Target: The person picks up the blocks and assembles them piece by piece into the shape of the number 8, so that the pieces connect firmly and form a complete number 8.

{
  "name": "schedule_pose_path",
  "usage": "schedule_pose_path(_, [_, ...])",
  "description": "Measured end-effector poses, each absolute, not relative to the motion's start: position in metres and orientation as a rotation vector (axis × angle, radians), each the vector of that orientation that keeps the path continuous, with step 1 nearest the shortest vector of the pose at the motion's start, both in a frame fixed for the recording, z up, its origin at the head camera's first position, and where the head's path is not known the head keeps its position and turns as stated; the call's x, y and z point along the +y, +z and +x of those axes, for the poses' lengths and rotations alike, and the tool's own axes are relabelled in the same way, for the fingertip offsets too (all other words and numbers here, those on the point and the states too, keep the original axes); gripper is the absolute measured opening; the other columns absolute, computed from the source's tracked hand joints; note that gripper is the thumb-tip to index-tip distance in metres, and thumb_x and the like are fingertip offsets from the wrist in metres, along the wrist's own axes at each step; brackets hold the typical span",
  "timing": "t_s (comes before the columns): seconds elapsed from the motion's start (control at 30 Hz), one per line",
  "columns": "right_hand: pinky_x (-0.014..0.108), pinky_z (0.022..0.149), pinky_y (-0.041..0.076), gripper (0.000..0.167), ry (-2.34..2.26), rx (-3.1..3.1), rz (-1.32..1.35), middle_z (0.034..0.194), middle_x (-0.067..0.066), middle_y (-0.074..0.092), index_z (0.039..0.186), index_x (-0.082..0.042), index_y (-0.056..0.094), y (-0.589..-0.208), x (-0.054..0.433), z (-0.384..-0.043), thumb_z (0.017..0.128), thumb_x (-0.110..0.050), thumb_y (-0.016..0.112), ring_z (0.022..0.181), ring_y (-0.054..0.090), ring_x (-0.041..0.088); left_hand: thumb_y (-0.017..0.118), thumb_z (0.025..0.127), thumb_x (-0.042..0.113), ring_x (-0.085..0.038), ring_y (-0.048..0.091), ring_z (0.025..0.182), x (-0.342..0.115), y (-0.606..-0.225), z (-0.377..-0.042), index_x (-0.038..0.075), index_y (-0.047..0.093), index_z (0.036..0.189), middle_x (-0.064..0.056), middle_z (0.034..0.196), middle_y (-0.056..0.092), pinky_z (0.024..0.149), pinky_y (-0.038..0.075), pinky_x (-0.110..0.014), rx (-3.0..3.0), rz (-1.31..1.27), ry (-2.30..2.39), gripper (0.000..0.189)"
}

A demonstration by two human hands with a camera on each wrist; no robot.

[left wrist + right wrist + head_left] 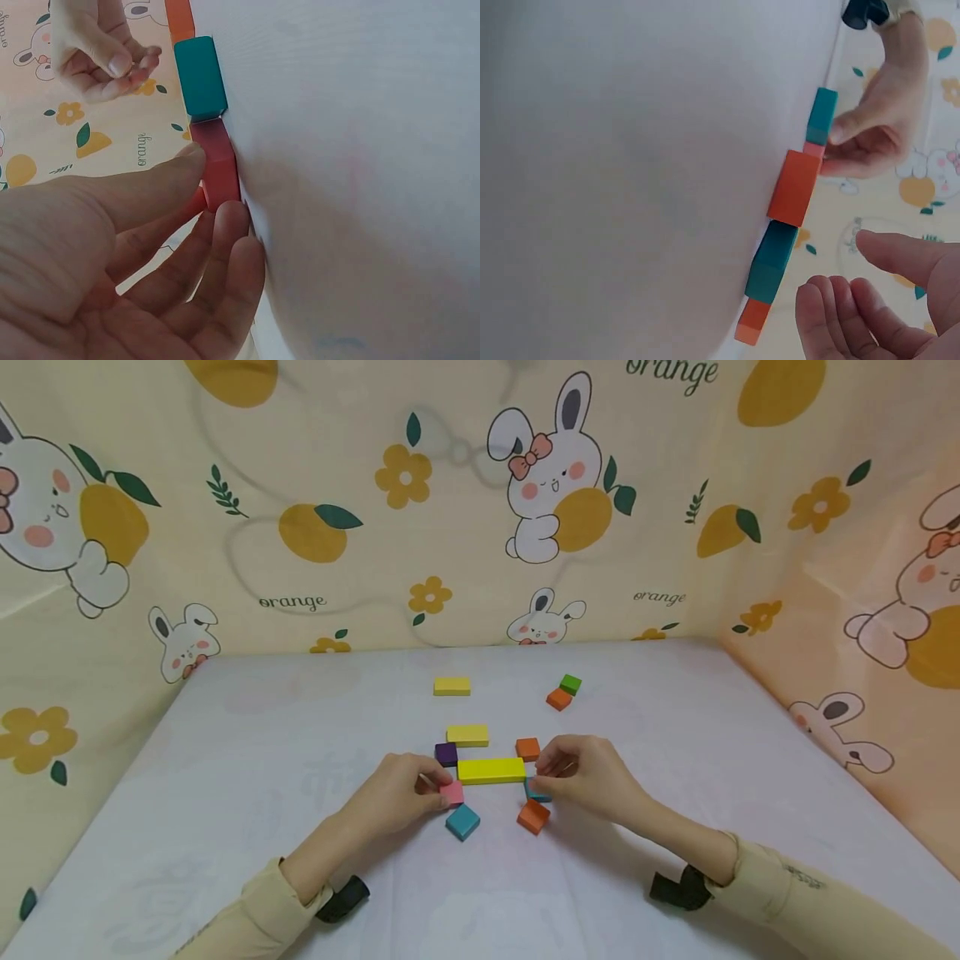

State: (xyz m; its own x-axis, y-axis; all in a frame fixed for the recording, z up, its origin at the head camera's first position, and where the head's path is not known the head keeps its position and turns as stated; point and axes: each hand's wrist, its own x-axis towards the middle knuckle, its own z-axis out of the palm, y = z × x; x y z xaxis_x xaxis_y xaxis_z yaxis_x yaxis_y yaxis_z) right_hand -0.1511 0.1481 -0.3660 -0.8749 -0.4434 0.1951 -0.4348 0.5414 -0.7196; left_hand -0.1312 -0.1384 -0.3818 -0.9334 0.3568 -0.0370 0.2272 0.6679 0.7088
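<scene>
My left hand (397, 792) pinches a small pink block (453, 792) between thumb and fingertips. The left wrist view has the same pink block (220, 169) against a teal block (201, 77). My right hand (592, 777) is by the right end of a long yellow block (491, 771); its thumb overlaps another teal block (537, 795) in the head view. In the right wrist view, the thumb and bent fingers of the right hand (889, 304) are apart, with nothing between them, beside this teal block (772, 262). An orange block (534, 817) sits at its near corner.
A purple block (446, 754) and a shorter yellow block (467, 736) lie behind the pink one. An orange block (528, 749) is behind the right end. Farther back are a yellow block (452, 686), a green block (571, 684) and an orange block (558, 698).
</scene>
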Motion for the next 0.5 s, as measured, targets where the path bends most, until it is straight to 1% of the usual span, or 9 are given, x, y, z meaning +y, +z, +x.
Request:
schedule_pose_path(0.1, [0.028, 0.068, 0.056, 0.016, -1.283, 2.746, -0.799, 0.08, -0.006, 0.066, 0.086, -0.011, 0.07, -0.364, 0.144, -0.158, 0.079, -0.012, 0.084, 0.073, 0.063, 0.014, 0.078, 0.086, 0.011, -0.014, 0.059, 0.082, -0.138, -0.382, -0.132, 0.012, 0.074, 0.104, 0.004, 0.093, 0.067, 0.078, 0.053, -0.032, 2.712, 0.477, 1.107, 0.018])
schedule_pose_path(0.23, [0.031, 0.071, 0.056, 0.016, -1.27, 2.711, -0.89, 0.083, -0.005, 0.066, 0.089, -0.008, 0.071, -0.358, 0.14, -0.172, 0.08, -0.011, 0.083, 0.077, 0.063, 0.014, 0.077, 0.086, 0.01, -0.013, 0.06, 0.082, -0.138, -0.383, -0.132, 0.012, 0.074, 0.103, 0.004, 0.094, 0.067, 0.079, 0.053, -0.032, 2.712, 0.48, 1.105, 0.018])
schedule_pose_path(0.3, [0.034, 0.072, 0.056, 0.018, -1.253, 2.68, -0.938, 0.085, -0.002, 0.067, 0.091, -0.006, 0.071, -0.354, 0.138, -0.181, 0.08, -0.011, 0.083, 0.079, 0.063, 0.015, 0.077, 0.086, 0.01, -0.013, 0.06, 0.082, -0.138, -0.383, -0.133, 0.012, 0.074, 0.103, 0.004, 0.094, 0.067, 0.079, 0.053, -0.032, 2.711, 0.482, 1.108, 0.018])
schedule_pose_path(0.5, [0.036, 0.076, 0.056, 0.02, -1.211, 2.621, -0.979, 0.093, 0.005, 0.069, 0.096, -0.009, 0.072, -0.339, 0.125, -0.211, 0.081, -0.016, 0.083, 0.083, 0.064, 0.016, 0.078, 0.086, 0.012, -0.013, 0.059, 0.081, -0.138, -0.383, -0.133, 0.012, 0.074, 0.104, 0.005, 0.093, 0.067, 0.078, 0.052, -0.032, 2.703, 0.466, 1.108, 0.018])
